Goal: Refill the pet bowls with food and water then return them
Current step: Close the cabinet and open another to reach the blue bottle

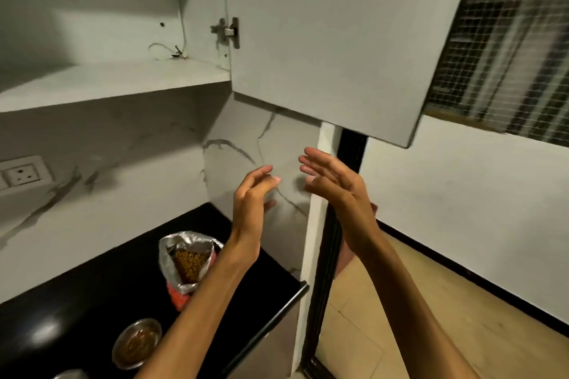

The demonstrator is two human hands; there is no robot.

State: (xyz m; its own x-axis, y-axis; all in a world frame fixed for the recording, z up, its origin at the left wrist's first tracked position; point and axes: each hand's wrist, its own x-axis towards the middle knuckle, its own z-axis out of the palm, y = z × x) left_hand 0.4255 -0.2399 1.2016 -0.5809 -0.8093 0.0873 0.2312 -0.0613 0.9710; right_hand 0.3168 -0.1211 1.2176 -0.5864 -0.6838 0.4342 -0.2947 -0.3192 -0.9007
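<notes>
A steel pet bowl (137, 343) holding brown kibble sits on the black counter (92, 292) at the lower left. The rim of a second steel bowl (70, 375) shows at the bottom edge. Behind the filled bowl stands an open silver and red bag of kibble (187, 261). My left hand (252, 194) and my right hand (332, 181) are both raised in the air above the counter's right end, just below the open cupboard door (323, 40). Both hands hold nothing and their fingers are loosely spread.
The wall cupboard's shelf (107, 83) lies at the upper left. A wall socket (23, 174) sits on the marble backsplash. Right of the counter edge are a dark doorframe (326, 255), tan floor tiles (415, 317) and a meshed window (508, 40).
</notes>
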